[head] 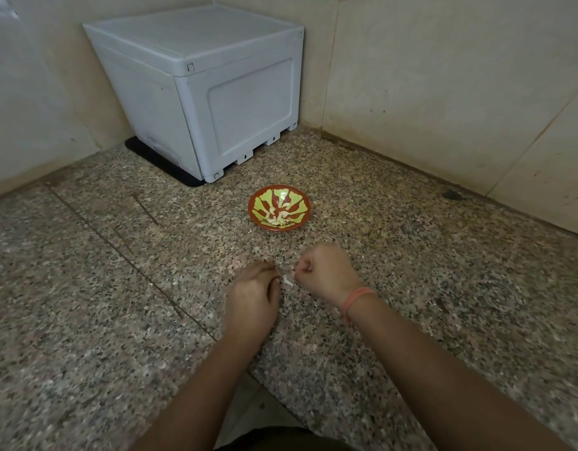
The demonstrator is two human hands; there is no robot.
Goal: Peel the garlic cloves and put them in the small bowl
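A small red bowl (278, 194) with a green pattern stands on the speckled stone surface, holding several peeled garlic cloves (276, 219). In front of it my two hands work close together. My left hand (252, 296) has its fingers curled down and pinches a small white garlic clove (287, 281) at its thumb tip. My right hand (326, 271), with a pink band on its wrist, is curled into a fist, and its fingertips pinch a thin white bit of garlic skin (294, 274). The two hands are a few centimetres apart.
A pale grey plastic box (216, 92) stands on a black mat (157, 161) in the back corner, against beige walls. The granite surface (443, 288) stretches wide on both sides. Its front edge shows between my forearms.
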